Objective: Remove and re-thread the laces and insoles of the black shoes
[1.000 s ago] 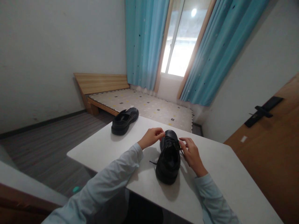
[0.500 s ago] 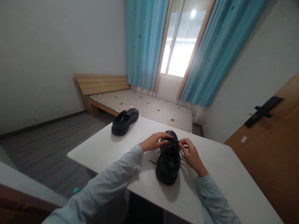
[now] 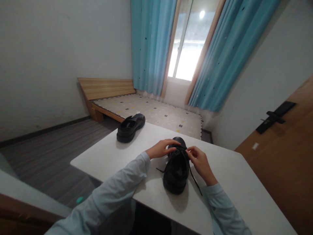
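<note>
A black lace-up shoe point(image 3: 175, 178) rests on the white table, its heel toward me and its toe pointing away. My left hand point(image 3: 162, 148) grips its upper from the left, fingers over the front and thumb near the laces. On the right side, my right hand point(image 3: 199, 161) pinches the black shoelace point(image 3: 195, 181) close to the eyelets, fingertips together. One lace end hangs down onto the table below that hand; the other pokes out left of the shoe. A second black shoe point(image 3: 130, 128) stands at the table's far left edge.
The white table point(image 3: 227, 176) has a rounded left corner. Behind it is a bed point(image 3: 156, 111) with a patterned mattress, below a window with blue curtains point(image 3: 154, 45). A wooden door point(image 3: 281, 156) with a black handle is at right. A small green object point(image 3: 79, 199) lies on the floor.
My right hand has shifted slightly left toward the laces, and a long lace end now lies free across the table beside it. My left hand and both shoes stay put.
</note>
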